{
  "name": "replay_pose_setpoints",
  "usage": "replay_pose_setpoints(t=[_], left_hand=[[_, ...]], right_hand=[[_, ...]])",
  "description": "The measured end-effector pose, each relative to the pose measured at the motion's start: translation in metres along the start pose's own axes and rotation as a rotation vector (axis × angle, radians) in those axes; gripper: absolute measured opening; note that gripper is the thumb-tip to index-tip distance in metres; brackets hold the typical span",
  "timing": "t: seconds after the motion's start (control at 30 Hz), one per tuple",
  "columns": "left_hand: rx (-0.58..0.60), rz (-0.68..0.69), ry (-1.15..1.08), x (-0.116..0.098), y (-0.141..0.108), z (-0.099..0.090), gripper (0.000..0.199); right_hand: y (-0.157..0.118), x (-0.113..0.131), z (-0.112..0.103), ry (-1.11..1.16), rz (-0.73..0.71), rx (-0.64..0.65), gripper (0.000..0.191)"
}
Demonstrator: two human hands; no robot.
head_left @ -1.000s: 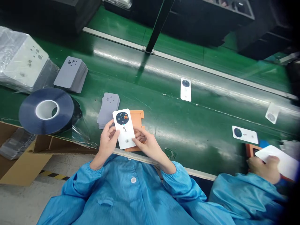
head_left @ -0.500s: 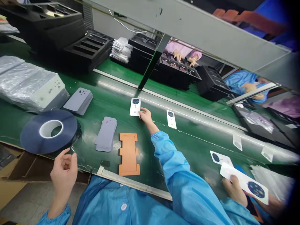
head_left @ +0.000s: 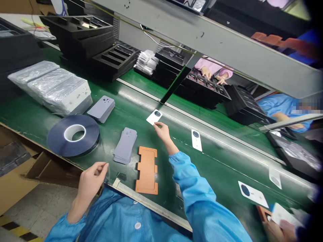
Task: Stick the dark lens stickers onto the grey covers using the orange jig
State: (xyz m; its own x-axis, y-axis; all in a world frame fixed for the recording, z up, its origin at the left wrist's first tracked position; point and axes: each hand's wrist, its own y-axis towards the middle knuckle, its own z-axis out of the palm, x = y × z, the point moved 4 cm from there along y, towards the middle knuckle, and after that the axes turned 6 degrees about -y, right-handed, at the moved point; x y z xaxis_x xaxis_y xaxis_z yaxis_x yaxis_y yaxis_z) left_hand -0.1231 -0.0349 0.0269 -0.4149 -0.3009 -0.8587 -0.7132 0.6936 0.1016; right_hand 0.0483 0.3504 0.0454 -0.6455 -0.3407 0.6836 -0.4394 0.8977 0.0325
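My right hand (head_left: 163,134) reaches out over the green belt. Its closed fingertips pinch the near edge of a white phone back panel (head_left: 152,119) with a round dark camera area, lying at a slant. At the bench edge my left hand (head_left: 91,179) is closed in a pinch, apparently on a clear film (head_left: 108,173) beside the film roll (head_left: 56,138). Between the hands lie an orange notched plate (head_left: 147,169) and a fanned stack of grey phone-shaped sheets (head_left: 124,148). A neater grey stack (head_left: 101,109) sits behind the roll.
Plastic-wrapped panels (head_left: 54,85) and black foam trays (head_left: 111,60) stand at the left and back. Another white panel (head_left: 196,140) lies right of my hand, one more (head_left: 253,195) farther along. A co-worker's hands (head_left: 277,230) hold a panel at lower right. A metal beam (head_left: 214,37) crosses above.
The view has shifted left. The white panel at my right hand has turned from upright to slanted. My left hand has moved right, away from the roll, its fingers now pinched. The co-worker's panel has moved lower.
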Motion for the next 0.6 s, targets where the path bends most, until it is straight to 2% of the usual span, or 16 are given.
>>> replay_pose_setpoints(t=[0.07,0.17,0.23,0.3,0.43,0.53,0.6], left_hand=[[0.007,0.036,0.033,-0.01,0.003,0.009,0.03],[0.035,0.083,0.073,-0.019,0.008,0.021,0.03],[0.056,0.098,0.096,-0.02,0.01,0.027,0.029],[0.075,0.094,0.122,-0.019,0.011,0.029,0.028],[0.135,0.084,0.154,-0.019,0.012,0.026,0.027],[0.213,0.048,0.166,-0.019,0.013,0.019,0.027],[0.208,-0.002,0.143,-0.016,0.015,0.013,0.027]], right_hand=[[-0.029,0.021,0.018,0.062,-0.021,0.112,0.031],[-0.08,0.062,0.05,0.179,-0.123,0.373,0.037],[-0.109,0.09,0.069,0.171,-0.219,0.499,0.038],[-0.127,0.113,0.086,0.134,-0.291,0.593,0.039],[-0.13,0.139,0.117,0.067,-0.318,0.65,0.044],[-0.121,0.148,0.133,0.05,-0.332,0.651,0.039],[-0.12,0.152,0.14,0.062,-0.329,0.674,0.043]])
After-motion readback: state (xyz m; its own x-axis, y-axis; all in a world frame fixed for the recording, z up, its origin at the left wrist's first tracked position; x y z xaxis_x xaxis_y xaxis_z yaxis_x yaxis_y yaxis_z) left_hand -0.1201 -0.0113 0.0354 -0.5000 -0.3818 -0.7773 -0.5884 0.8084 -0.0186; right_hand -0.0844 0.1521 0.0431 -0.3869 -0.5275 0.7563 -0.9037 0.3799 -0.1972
